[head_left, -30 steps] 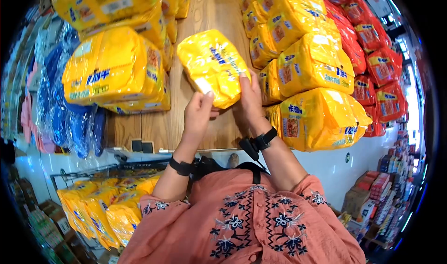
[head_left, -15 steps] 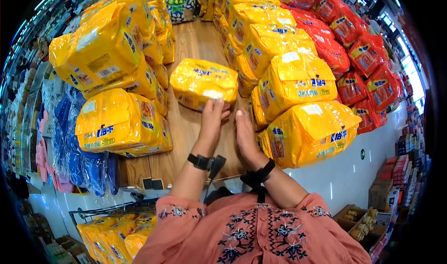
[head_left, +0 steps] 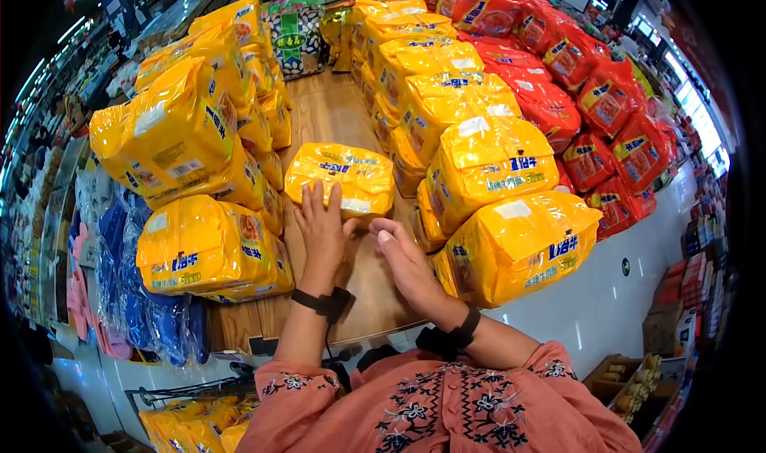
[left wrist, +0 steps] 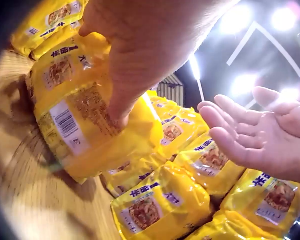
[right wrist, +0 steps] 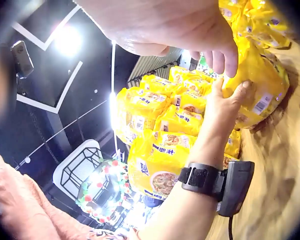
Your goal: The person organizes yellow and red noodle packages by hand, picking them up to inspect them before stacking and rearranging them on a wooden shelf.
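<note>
A yellow pack of instant noodles (head_left: 345, 174) lies on the wooden table between two rows of similar packs. My left hand (head_left: 321, 228) rests on its near left part, fingers straight and spread. In the left wrist view the thumb touches the face with the barcode on that noodle pack (left wrist: 72, 117). My right hand (head_left: 408, 265) is held just in front of the pack's near right corner, palm turned toward the left hand. The left wrist view shows this right hand (left wrist: 260, 132) with nothing in it, its fingers loosely extended.
Stacked yellow noodle packs (head_left: 187, 249) flank the table (head_left: 327, 102) on the left, with another row (head_left: 495, 166) on the right. Red packs (head_left: 614, 94) are piled beyond that row. Blue plastic-wrapped goods (head_left: 152, 301) hang at left. Below stands a cart of yellow packs (head_left: 199, 425).
The pack, earlier held up in both hands, was lowered onto the table. The right hand let go of it; the left hand now lies spread on it. The head view has tilted up.
</note>
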`<state>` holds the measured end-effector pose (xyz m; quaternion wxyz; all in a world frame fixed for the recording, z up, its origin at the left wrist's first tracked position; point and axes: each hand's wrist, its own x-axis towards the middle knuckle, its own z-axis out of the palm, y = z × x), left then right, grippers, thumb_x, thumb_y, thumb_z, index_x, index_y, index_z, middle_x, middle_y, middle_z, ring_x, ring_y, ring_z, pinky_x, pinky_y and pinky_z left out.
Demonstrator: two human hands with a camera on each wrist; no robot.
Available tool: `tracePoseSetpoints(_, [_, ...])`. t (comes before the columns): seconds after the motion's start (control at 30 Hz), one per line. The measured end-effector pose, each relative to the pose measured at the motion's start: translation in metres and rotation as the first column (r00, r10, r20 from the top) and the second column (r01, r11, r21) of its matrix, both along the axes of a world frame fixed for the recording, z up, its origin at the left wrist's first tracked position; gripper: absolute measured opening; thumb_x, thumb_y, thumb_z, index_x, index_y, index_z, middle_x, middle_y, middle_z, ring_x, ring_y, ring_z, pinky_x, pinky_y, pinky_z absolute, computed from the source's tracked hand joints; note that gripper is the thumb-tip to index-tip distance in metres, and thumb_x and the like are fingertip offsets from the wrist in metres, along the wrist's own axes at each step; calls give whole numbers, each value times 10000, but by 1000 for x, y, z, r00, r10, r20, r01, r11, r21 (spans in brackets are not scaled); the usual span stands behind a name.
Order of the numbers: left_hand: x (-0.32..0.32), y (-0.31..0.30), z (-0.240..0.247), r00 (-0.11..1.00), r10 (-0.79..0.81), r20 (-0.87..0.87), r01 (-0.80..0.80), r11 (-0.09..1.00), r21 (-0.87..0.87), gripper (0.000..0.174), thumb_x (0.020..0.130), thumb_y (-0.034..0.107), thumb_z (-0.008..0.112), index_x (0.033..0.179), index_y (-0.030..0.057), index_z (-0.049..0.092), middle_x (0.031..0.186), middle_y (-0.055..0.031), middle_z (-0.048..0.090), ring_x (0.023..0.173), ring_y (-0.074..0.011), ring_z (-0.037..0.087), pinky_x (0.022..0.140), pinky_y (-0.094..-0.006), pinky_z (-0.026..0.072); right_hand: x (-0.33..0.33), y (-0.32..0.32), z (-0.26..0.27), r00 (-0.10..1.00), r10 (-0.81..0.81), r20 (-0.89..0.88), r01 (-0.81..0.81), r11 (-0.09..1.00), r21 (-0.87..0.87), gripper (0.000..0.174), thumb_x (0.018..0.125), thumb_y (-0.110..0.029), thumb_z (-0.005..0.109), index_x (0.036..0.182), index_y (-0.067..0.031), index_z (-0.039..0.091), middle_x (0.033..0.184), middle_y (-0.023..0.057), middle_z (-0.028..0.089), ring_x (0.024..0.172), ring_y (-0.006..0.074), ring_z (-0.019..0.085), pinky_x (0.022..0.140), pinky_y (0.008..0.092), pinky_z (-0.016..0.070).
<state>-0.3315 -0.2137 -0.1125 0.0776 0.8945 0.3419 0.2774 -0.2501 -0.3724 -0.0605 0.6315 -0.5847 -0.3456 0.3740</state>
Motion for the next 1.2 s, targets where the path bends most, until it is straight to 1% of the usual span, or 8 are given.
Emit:
tracePoseSetpoints(0.1, [15,8,-13,998,-2,69,-2,998,65,801,762,217,842,1458,110,459,1525,-203,376,1427,-440,316,1070,-669,306,8,-4,-19,1000,-17,0,17,999,-29,380,1094,-276,415,1352,-7,491,1287,100,574,1213,184,540,1030,328,419])
tracePoseSetpoints(0.47, [86,71,-24,987,159,37,-163,978,130,751,854,237,769,1497,96,407,1543,-200,361,1444,-431,295,1072,-680,322,8,-16,-52,991,5,-134,-13,998,-58,348,1073,-269,474,1272,13,515,1153,88,593,1101,154,530,985,285,420])
tracePoseSetpoints(0.53, [103,83,-13,967,250,-50,-243,963,121,739,883,257,756,1500,68,395,1523,-233,368,1422,-441,317,1098,-578,328,3,-20,-50,987,23,-162,-36,996,-81,352,1065,-266,482,1272,17,512,1154,92,594,1097,157,533,982,288,423])
tracePoseSetpoints(0.73, [96,81,-5,990,113,81,-119,990,77,773,879,291,766,1523,119,374,1568,-224,312,1461,-439,264,1081,-678,305,-2,-21,-63,988,21,-156,-50,981,-186,382,1041,-295,492,1278,1,543,1147,76,602,1016,164,561,932,298,462])
tracePoseSetpoints(0.87, [80,105,-2,992,113,-60,-108,990,85,893,814,310,820,1546,156,334,1597,-225,262,1462,-461,254,1085,-703,275,-3,-3,-83,997,-15,-75,-2,976,-220,384,1030,-284,512,1283,4,545,1118,79,620,1006,156,563,906,293,463])
tracePoseSetpoints(1.03, [91,145,-6,989,83,-125,-80,996,30,912,793,329,835,1540,173,337,1600,-209,264,1453,-485,249,955,-692,449,-4,20,-63,994,-36,-100,12,975,-224,375,1026,-270,515,1278,6,548,1145,80,612,1020,159,566,915,288,461])
tracePoseSetpoints(1.13, [111,166,-5,985,131,-114,-125,991,58,902,767,332,854,1518,164,384,1579,-224,315,1442,-484,276,977,-631,453,0,41,-71,992,-77,-100,52,970,-236,375,1025,-268,513,1281,3,546,1155,77,608,1032,159,564,921,289,460])
tracePoseSetpoints(1.2, [124,181,-2,981,157,-114,-156,988,19,867,797,369,832,1511,143,395,1581,-222,311,1445,-484,274,966,-663,440,0,52,-78,986,-106,-129,71,966,-249,381,1034,-281,511,1288,2,542,1185,116,619,1094,193,570,970,303,442])
